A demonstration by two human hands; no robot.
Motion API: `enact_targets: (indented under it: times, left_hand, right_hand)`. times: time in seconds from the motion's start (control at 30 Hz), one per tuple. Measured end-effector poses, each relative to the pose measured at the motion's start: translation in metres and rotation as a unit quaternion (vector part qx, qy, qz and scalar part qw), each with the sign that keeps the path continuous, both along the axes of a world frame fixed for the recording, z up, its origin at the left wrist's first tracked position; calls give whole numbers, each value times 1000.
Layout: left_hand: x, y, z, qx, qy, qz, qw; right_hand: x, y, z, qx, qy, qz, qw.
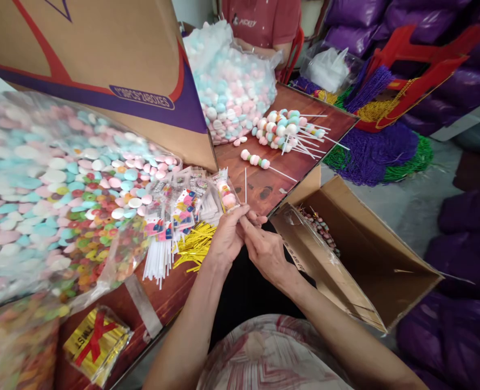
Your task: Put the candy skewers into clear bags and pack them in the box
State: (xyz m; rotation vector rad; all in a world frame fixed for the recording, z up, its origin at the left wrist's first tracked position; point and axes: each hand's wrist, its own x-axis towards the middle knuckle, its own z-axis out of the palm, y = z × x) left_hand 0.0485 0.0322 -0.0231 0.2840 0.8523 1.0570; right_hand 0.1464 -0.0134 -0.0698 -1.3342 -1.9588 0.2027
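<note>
Judged light, slippery, crushable: sleeved candy skewer [227,196], pinched at its stick end by left hand [223,238] and, at 3 o'clock, right hand [266,250].

**Where Things Lie on the Bench**

The left hand [225,238] and right hand [264,249] meet at the near edge of the bench [264,189], with the wrapped skewer [227,196] at their fingertips. Left of them lie the twist ties [195,246], the loose sticks [158,262] and the big candy bag [40,206]. Farther back, a pile of skewers [284,130] lies just right of the far candy bag [231,81]. An open carton [365,254] stands right of the bench.
</note>
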Motion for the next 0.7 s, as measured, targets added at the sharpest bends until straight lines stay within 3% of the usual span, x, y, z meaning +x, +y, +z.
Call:
enact_targets:
  times: [0.07, 0.17, 0.3, 0.43, 0.7]
  left_hand:
    - [-1, 0, -1, 18, 6, -24, 1000]
    - [-2, -2, -4, 46, 12, -38, 998]
    - [1, -9, -9, 96, 58, 28, 993]
    - [4, -16, -17, 165, 219, 98, 957]
    - [-3, -9, -22, 242, 374, 111, 889]
  right_hand:
    - [-1, 1, 1, -19, 32, 1, 999]
    - [-1, 3, 5, -66, 162, 11, 985]
    - [4, 8, 10, -104, 308, -18, 945]
    - [6, 10, 10, -118, 335, -49, 933]
    - [6, 9, 14, -127, 341, -38, 931]
